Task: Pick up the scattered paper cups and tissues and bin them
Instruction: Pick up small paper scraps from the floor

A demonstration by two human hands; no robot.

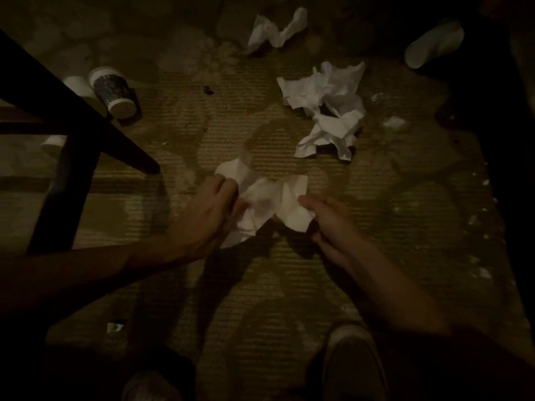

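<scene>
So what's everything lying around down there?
held tissue: one, white, on the carpet between the hands
loose tissues: at least three, white, crumpled; a heap ahead to the right, one further off
printed cup: one, dark pattern, on its side by the chair, left
white cups: apparently three; one top right, two partly hidden behind the chair
paper scraps: several, white, right side
chair legs: dark wood, left
carpet: tan, ribbed
shoes: two, dim, bottom edge
left hand: grips the held tissue
right hand: pinches its other end
</scene>
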